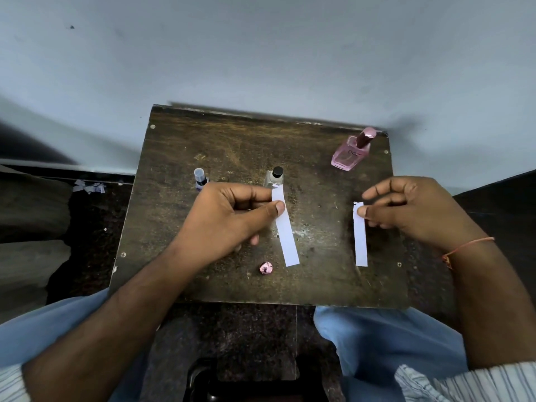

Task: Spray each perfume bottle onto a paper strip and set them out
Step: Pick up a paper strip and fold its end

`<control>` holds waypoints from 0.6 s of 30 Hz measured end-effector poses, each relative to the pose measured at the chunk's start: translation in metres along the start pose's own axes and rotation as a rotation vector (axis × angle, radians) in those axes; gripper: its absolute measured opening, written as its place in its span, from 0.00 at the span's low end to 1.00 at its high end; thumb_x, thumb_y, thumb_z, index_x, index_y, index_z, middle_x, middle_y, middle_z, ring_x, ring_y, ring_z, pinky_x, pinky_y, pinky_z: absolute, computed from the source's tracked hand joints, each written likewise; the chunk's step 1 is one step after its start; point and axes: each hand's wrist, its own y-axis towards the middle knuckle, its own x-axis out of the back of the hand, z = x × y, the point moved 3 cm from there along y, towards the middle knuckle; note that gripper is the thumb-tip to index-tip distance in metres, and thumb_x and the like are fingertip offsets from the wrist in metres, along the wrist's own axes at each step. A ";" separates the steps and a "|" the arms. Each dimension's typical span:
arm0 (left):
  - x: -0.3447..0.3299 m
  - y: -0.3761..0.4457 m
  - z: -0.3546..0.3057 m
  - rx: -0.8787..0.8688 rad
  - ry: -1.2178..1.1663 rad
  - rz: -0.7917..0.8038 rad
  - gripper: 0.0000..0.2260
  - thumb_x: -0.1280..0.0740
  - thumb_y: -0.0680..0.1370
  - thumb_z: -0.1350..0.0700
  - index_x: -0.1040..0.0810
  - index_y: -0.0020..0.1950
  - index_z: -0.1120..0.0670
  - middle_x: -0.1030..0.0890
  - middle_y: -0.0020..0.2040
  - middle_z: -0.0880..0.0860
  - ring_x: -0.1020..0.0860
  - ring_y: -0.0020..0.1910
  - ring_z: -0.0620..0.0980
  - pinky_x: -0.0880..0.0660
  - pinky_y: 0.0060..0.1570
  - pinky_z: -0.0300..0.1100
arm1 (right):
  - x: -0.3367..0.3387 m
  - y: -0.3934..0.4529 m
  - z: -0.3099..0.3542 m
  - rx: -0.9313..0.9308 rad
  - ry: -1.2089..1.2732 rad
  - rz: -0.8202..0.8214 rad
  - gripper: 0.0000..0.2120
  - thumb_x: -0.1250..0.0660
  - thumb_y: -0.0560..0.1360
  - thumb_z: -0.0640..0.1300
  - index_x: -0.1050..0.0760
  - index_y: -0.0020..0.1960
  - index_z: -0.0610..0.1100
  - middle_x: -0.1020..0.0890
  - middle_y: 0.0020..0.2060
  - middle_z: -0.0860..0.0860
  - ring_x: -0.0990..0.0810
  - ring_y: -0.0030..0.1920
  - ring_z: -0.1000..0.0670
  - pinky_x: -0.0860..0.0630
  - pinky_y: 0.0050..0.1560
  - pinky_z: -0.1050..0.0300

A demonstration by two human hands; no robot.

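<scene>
The left hand (229,216) pinched the upper end of a white paper strip (285,230) between thumb and forefinger, the strip running down toward the near edge of the dark, scratched wooden tabletop (203,140). The right hand (412,207) pinched the upper end of a second white paper strip (360,236) at its thumb tip, the other fingers loosely curled above it; whether either strip lay flat on the tabletop or was lifted clear could not be determined from this view. Three bottles stood on the tabletop: a small blue vial with a translucent cap (200,177) just beyond the left hand, a clear glass bottle with a black cap (275,177) directly behind the first strip, and a pink square glass perfume bottle (351,150) near the far right corner, well apart from both hands. A small pink metallic cap (266,268) lay near the front edge, beside the lower end of the first strip. The step in hand appeared to be setting out the strips, one in line with each bottle. The next move would call for releasing one strip, taking up a bottle, and spraying onto paper. Dark writing on the pink bottle resembled "DG7", though it was not reliably legible; no other label could be read.
</scene>
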 end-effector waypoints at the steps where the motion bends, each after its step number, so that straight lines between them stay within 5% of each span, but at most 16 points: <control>1: 0.000 0.000 0.001 0.003 0.000 0.003 0.05 0.24 0.79 0.59 0.10 0.54 0.54 0.13 0.36 0.54 0.24 0.23 0.43 0.30 0.20 0.34 | 0.001 0.001 -0.003 -0.011 -0.027 -0.014 0.11 0.17 0.71 0.39 0.14 0.51 0.45 0.09 0.39 0.46 0.10 0.43 0.42 0.14 0.53 0.42; 9: 0.005 -0.001 0.004 0.019 0.017 0.021 0.06 0.24 0.79 0.59 0.10 0.55 0.52 0.12 0.35 0.49 0.25 0.24 0.43 0.31 0.20 0.34 | 0.004 0.004 -0.008 -0.036 -0.121 -0.123 0.09 0.16 0.72 0.40 0.14 0.49 0.46 0.10 0.38 0.48 0.09 0.43 0.41 0.12 0.50 0.44; 15: 0.011 -0.004 0.004 0.011 0.033 0.019 0.06 0.24 0.79 0.59 0.11 0.55 0.52 0.13 0.35 0.46 0.24 0.24 0.43 0.30 0.21 0.34 | 0.008 0.006 -0.010 -0.029 -0.256 -0.169 0.12 0.15 0.70 0.48 0.14 0.50 0.52 0.10 0.42 0.54 0.13 0.43 0.53 0.17 0.57 0.49; 18: 0.015 -0.007 0.006 0.009 0.035 0.013 0.07 0.24 0.79 0.59 0.11 0.55 0.51 0.12 0.35 0.46 0.24 0.24 0.43 0.30 0.21 0.33 | 0.010 0.004 -0.007 -0.020 -0.299 -0.178 0.13 0.15 0.70 0.48 0.14 0.52 0.53 0.12 0.44 0.57 0.15 0.46 0.56 0.22 0.50 0.55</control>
